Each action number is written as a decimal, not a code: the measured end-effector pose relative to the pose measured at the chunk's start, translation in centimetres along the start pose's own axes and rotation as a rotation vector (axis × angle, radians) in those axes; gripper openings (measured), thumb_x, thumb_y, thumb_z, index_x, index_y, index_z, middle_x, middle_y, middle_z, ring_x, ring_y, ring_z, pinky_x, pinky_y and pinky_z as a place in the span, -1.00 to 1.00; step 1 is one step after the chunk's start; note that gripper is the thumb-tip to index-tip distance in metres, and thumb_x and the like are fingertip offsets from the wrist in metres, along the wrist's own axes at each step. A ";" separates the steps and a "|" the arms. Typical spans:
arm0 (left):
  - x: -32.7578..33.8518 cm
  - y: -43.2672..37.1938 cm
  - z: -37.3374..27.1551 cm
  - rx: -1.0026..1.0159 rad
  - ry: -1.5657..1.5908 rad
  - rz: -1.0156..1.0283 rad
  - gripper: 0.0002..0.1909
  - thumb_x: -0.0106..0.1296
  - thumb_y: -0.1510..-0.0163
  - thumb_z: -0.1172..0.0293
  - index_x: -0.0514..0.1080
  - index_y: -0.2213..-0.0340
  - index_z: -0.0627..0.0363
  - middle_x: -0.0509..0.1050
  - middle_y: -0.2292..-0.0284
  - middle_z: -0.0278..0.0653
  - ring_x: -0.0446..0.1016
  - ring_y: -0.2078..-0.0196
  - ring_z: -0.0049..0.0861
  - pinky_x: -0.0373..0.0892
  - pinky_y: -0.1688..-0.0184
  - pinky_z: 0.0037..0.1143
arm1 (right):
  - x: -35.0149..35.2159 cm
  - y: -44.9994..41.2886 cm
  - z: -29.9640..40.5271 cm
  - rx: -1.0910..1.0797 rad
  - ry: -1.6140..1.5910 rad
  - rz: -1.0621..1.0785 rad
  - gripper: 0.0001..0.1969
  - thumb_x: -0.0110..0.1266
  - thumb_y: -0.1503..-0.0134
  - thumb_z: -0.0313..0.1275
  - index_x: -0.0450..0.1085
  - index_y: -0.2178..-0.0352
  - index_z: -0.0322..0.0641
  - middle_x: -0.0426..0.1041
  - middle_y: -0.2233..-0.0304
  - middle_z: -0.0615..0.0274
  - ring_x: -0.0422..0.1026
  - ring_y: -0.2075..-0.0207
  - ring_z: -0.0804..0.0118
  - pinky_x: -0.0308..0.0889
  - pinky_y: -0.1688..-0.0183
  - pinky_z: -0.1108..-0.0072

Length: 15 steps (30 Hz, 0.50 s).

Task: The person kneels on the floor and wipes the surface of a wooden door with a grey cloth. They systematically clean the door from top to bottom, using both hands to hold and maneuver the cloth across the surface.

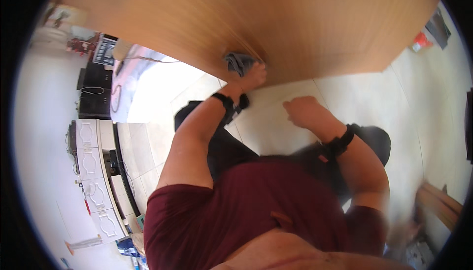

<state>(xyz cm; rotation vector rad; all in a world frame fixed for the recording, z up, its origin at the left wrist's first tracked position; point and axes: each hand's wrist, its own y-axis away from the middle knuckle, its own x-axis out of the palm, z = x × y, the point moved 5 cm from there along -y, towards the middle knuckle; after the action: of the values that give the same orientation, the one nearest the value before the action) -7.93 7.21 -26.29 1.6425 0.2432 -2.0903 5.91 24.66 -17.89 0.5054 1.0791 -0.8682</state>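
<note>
A large wooden cabinet (314, 22) with upright doors or panels fills the upper part of the head view. My left hand (253, 77) grips a folded grey cloth (238, 63) and holds it against the lower part of the wood, beside a vertical seam. My right hand (303, 111) hangs in front of the cabinet's lower edge, over the tiled floor, touching nothing that I can see. Its fingers are curled; whether anything is inside them cannot be told. Both wrists wear black straps.
A white low cabinet (107, 196) with carved doors stands along the left wall, black boxes (95, 96) beyond it. A bright white surface (159, 85) lies at left. A wooden piece of furniture (439, 203) is at lower right, and a red item (421, 41) at upper right.
</note>
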 end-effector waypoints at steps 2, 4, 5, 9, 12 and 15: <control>-4.7 1.5 0.7 0.042 -0.044 -0.102 -0.90 -0.09 0.26 0.39 0.39 0.57 -0.03 0.32 0.49 -0.40 0.28 0.32 -0.47 0.22 0.27 -0.47 | 0.0 -1.2 0.8 0.065 0.038 0.257 -0.73 -0.01 0.06 -0.36 0.35 0.29 -0.22 0.45 0.40 0.04 0.43 0.29 0.04 0.33 0.28 0.31; -13.8 2.4 2.0 0.061 -0.168 -0.341 -0.90 -0.09 0.26 0.39 0.39 0.57 -0.03 0.32 0.50 -0.41 0.28 0.32 -0.47 0.22 0.28 -0.47 | 1.1 -2.2 0.2 0.078 0.063 0.269 -0.74 -0.01 0.06 -0.36 0.36 0.29 -0.21 0.45 0.39 0.04 0.43 0.29 0.04 0.34 0.28 0.31; -19.1 3.0 2.4 0.043 -0.229 -0.470 -0.84 -0.08 0.27 0.41 0.41 0.52 -0.01 0.35 0.45 -0.38 0.31 0.30 -0.44 0.26 0.26 -0.45 | 2.1 -2.4 -0.5 0.103 0.064 0.296 -0.74 0.00 0.07 -0.35 0.36 0.30 -0.20 0.45 0.38 0.04 0.43 0.29 0.04 0.34 0.28 0.30; -35.5 5.2 6.8 -0.044 -0.451 -0.849 -0.68 -0.05 0.23 0.55 0.47 0.33 0.03 0.45 0.32 -0.27 0.39 0.28 -0.31 0.32 0.24 -0.42 | 2.9 -2.5 -1.1 0.049 -0.017 0.270 -0.74 -0.01 0.07 -0.35 0.38 0.31 -0.19 0.45 0.37 0.05 0.43 0.28 0.04 0.34 0.27 0.30; -44.8 6.9 7.2 -0.335 -0.700 -1.007 -0.68 -0.06 0.25 0.63 0.45 0.36 0.09 0.45 0.32 -0.25 0.38 0.27 -0.34 0.25 0.23 -0.40 | 1.1 -3.2 1.1 0.056 -0.002 0.259 -0.76 -0.03 0.09 -0.37 0.39 0.35 -0.21 0.45 0.39 0.03 0.44 0.31 0.03 0.35 0.30 0.29; -45.4 5.3 8.4 -0.244 -0.708 -1.268 -0.73 -0.09 0.18 0.68 0.45 0.38 0.13 0.44 0.31 -0.15 0.37 0.25 -0.29 0.26 0.22 -0.40 | 3.2 -3.8 -0.7 0.074 0.038 0.203 -0.82 -0.05 0.14 -0.42 0.41 0.47 -0.22 0.45 0.48 0.02 0.45 0.40 0.02 0.37 0.38 0.28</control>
<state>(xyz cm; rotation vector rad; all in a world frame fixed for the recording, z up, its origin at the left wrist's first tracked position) -4.83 10.45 19.93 0.4258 1.4885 -3.1244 3.04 21.83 -20.90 0.6831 1.0131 -0.7235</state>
